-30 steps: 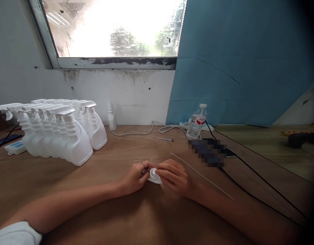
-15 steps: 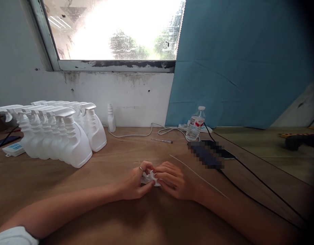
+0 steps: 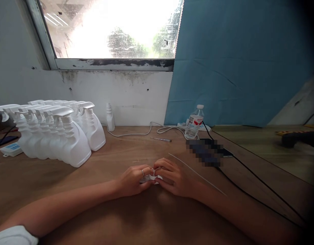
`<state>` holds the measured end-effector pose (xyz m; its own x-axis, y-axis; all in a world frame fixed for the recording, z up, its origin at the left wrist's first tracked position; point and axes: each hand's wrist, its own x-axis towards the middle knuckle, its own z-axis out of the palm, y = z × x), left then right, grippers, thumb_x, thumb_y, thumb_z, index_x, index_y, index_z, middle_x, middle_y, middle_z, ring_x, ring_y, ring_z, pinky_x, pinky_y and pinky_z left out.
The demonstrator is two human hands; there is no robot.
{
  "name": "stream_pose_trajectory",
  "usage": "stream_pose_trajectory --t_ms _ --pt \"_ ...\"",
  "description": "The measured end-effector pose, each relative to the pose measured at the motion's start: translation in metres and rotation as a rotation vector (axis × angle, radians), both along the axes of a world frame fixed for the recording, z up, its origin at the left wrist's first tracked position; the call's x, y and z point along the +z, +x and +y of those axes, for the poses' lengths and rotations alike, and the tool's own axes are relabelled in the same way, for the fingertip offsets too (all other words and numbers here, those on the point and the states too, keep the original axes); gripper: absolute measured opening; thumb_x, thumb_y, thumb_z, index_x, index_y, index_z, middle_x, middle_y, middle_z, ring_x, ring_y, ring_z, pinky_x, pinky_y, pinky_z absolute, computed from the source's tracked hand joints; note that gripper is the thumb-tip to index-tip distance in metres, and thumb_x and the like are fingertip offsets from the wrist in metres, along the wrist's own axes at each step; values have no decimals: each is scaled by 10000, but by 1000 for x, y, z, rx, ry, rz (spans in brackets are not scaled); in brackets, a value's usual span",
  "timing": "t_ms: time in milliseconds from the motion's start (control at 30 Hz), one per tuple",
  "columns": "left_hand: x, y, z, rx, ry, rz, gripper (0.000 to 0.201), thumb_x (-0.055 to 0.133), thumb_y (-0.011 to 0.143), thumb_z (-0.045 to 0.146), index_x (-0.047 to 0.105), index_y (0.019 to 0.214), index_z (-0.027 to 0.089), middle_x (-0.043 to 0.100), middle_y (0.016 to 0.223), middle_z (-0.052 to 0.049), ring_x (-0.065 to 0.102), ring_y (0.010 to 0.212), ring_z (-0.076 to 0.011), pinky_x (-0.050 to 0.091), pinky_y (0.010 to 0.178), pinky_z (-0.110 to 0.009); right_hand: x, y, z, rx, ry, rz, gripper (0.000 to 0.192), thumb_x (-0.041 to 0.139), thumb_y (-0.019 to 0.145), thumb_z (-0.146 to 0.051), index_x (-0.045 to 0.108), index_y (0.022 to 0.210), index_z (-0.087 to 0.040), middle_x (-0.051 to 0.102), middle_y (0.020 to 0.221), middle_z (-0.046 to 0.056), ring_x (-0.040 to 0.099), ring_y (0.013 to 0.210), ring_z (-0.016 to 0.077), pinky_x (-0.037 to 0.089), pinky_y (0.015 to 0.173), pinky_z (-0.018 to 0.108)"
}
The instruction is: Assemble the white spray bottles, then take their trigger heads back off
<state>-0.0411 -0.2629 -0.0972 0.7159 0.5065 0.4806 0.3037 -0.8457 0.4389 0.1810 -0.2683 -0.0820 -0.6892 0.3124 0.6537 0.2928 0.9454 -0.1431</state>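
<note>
Between my two hands, low over the middle of the table, is a small white piece [image 3: 154,177] with a crumpled look, like tissue or thin plastic; I cannot tell which. My left hand [image 3: 135,180], wearing a ring, pinches it from the left with thumb and forefinger. On the other side, the bent fingers and thumb of my right hand [image 3: 170,177] close on it. The fingers cover most of the piece. A thin white strip [image 3: 195,173] lies on the table just beyond my right hand.
Rows of white spray bottles [image 3: 79,144] stand at the left by a small white box [image 3: 11,149]. Farther back are a single white bottle [image 3: 110,119], a screwdriver [image 3: 160,139], a white cable [image 3: 131,134] and a water bottle [image 3: 194,124]. Phones [image 3: 227,152] with black cables lie right.
My fingers have shifted on the white piece: the left forefinger has straightened over it and the right fingertips have risen, so less of it shows. The view has moved slightly.
</note>
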Motion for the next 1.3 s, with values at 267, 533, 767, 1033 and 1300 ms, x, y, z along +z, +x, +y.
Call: stream_pose_trajectory --t_ms 267,533,767,1033,1300 --pt "0 -1 3 -1 44 22 156 522 924 314 577 991 185 661 964 -58 626 836 -144 488 758 -233 -1 0 1 47 -108 29 153 469 945 -126 619 942 -158 582 974 93 549 920 157 494 817 303" --pt "-5 0 5 -7 84 25 170 502 929 320 571 1002 183 654 963 -65 619 833 -146 488 764 -242 5 1 2 -4 121 -52 112 494 912 -121 592 960 -148 592 986 91 531 993 199 483 863 360" --pt "-7 1 5 12 146 6 172 488 939 330 555 964 173 650 915 -65 625 782 -148 491 716 -238 8 -3 -8 -206 266 -237 255 477 880 -152 561 1120 -127 552 1286 154 483 1178 309 400 958 510" --pt "-8 -2 8 -3 152 -2 164 485 944 335 533 962 180 646 914 -59 633 817 -155 493 752 -245 8 -2 -13 -92 -30 -257 478 422 914 -107 384 1391 -118 388 1460 162 364 1346 229 379 1097 424" --pt "-9 0 6 64 125 3 173 531 907 357 526 891 185 654 875 -45 608 727 -135 480 690 -240 19 12 -4 -33 -299 -123 289 439 954 -189 591 1200 -187 475 1380 112 516 1220 179 459 1023 338"
